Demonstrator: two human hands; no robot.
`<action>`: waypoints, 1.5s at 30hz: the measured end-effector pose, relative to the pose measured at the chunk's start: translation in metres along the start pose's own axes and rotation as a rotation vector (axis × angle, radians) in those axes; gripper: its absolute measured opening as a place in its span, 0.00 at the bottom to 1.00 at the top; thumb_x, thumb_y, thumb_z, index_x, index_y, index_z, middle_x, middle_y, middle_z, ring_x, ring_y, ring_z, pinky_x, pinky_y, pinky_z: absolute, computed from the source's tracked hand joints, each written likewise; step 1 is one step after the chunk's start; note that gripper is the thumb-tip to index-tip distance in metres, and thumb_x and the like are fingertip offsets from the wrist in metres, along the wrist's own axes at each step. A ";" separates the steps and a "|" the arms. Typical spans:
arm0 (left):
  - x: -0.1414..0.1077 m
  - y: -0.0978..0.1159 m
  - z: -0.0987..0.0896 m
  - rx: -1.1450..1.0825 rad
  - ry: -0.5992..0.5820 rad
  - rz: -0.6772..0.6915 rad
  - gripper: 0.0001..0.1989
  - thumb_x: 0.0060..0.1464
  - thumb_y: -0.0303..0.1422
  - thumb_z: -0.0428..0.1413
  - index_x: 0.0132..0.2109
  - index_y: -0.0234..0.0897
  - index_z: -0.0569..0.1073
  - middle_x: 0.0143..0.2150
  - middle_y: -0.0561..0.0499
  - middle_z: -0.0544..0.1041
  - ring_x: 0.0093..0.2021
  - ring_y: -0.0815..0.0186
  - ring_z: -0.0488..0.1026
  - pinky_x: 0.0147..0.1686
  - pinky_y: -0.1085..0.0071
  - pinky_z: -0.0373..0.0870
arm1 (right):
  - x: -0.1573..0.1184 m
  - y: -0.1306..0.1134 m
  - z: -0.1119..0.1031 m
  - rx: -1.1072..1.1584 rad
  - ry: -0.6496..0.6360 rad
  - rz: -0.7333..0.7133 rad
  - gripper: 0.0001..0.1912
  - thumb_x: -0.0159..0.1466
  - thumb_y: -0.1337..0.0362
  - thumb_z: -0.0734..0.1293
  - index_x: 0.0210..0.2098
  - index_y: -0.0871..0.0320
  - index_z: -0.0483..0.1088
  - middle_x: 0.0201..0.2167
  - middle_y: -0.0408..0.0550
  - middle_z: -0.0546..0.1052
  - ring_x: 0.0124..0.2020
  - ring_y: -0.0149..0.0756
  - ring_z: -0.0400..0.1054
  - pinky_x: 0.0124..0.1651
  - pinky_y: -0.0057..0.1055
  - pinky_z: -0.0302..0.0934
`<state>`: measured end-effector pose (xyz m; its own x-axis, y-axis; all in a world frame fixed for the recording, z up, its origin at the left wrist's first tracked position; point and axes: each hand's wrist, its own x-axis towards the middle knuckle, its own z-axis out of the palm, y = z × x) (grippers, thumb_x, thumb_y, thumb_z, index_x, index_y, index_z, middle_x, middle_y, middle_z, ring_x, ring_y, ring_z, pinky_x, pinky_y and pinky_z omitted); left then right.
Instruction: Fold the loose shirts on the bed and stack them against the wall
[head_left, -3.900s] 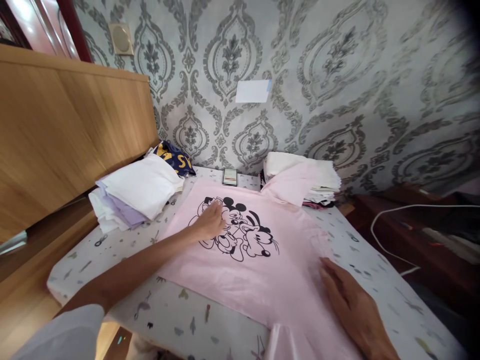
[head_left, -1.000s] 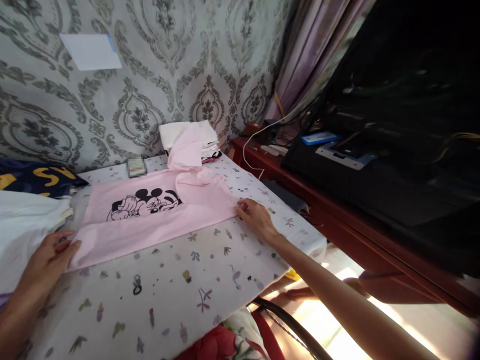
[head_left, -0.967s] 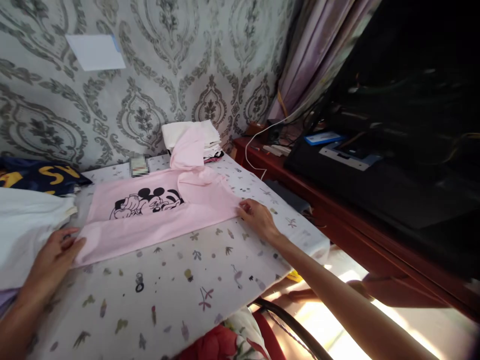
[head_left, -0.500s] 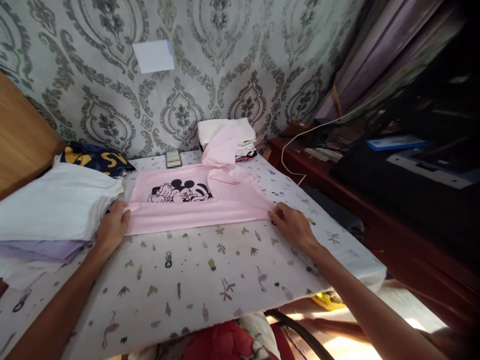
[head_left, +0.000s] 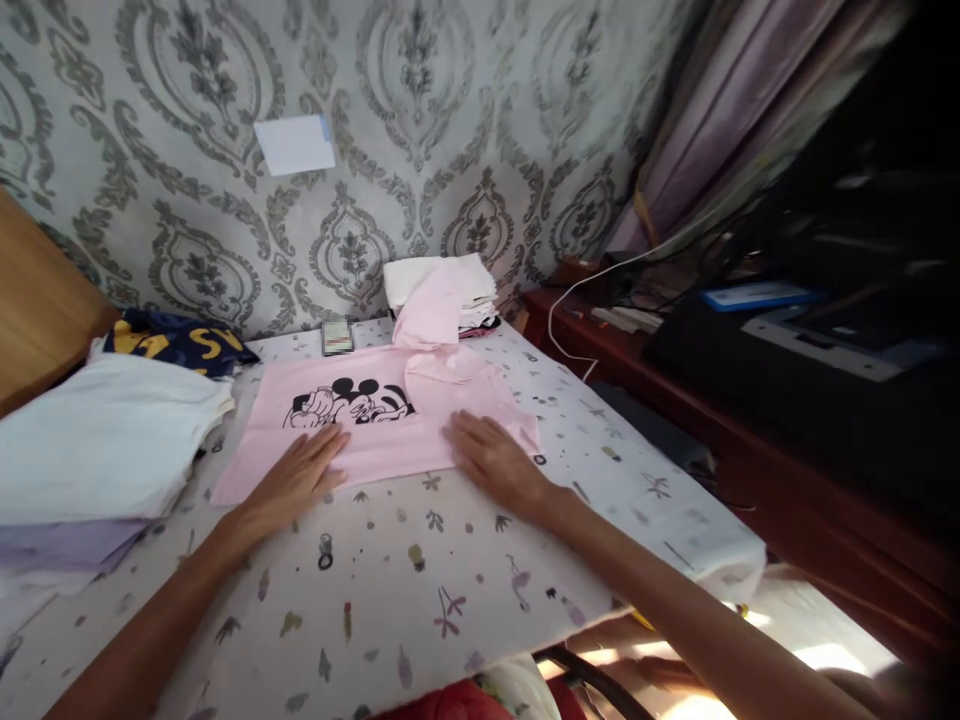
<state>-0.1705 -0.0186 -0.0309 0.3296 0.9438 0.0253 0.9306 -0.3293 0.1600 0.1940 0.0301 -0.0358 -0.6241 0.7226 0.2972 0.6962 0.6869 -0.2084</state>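
Observation:
A pink T-shirt [head_left: 390, 445] with a black cartoon-mouse print lies spread on the patterned white cloth, its near side folded over so that the print is partly covered. My left hand [head_left: 304, 470] rests flat on the folded strip, just below the print, fingers stretched out. On the right part of the same strip lies my right hand [head_left: 495, 460], also flat and slightly blurred. One sleeve of the shirt reaches back onto a stack of folded white clothes [head_left: 480, 285].
Folded light-blue and lilac clothes [head_left: 97, 430] are piled at the left, before a navy cloth with yellow print [head_left: 176, 340]. A small box-like object [head_left: 337, 336] stands near the wall. At the right, a dark red desk [head_left: 570, 320] carries a white cable [head_left: 559, 335].
Both hands have let go of the shirt's near edge at its two ends. They have moved inward and now lie flat on the folded strip. The view has tilted up slightly.

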 end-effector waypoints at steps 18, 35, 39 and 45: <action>0.135 0.053 -0.010 0.010 0.232 0.201 0.20 0.67 0.37 0.43 0.62 0.40 0.67 0.64 0.42 0.70 0.61 0.53 0.70 0.59 0.56 0.68 | -0.010 0.005 -0.005 0.101 0.167 0.081 0.15 0.73 0.63 0.57 0.47 0.59 0.74 0.53 0.57 0.76 0.56 0.44 0.68 0.60 0.44 0.60; 0.239 0.096 -0.048 -0.233 0.162 0.245 0.12 0.55 0.28 0.50 0.45 0.36 0.74 0.40 0.48 0.79 0.42 0.59 0.75 0.44 0.65 0.70 | -0.005 0.014 -0.010 0.157 0.105 0.358 0.11 0.69 0.68 0.59 0.43 0.58 0.73 0.46 0.55 0.73 0.48 0.43 0.65 0.50 0.40 0.65; 0.181 0.049 -0.064 -0.680 0.202 0.205 0.05 0.51 0.34 0.54 0.35 0.37 0.70 0.45 0.46 0.78 0.49 0.57 0.74 0.47 0.65 0.70 | -0.005 0.016 -0.008 0.161 0.095 0.356 0.12 0.69 0.66 0.58 0.44 0.57 0.73 0.49 0.55 0.72 0.49 0.45 0.65 0.50 0.41 0.66; 0.102 -0.010 -0.035 -0.571 0.203 -0.057 0.07 0.44 0.33 0.52 0.30 0.38 0.73 0.42 0.47 0.72 0.46 0.59 0.72 0.39 0.67 0.68 | -0.004 0.019 -0.001 0.168 0.113 0.341 0.15 0.69 0.64 0.58 0.49 0.57 0.73 0.53 0.56 0.71 0.53 0.47 0.65 0.53 0.43 0.65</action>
<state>-0.1516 0.0820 0.0047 0.1930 0.9646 0.1797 0.6944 -0.2637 0.6695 0.2099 0.0398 -0.0401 -0.3178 0.9049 0.2832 0.7831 0.4189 -0.4597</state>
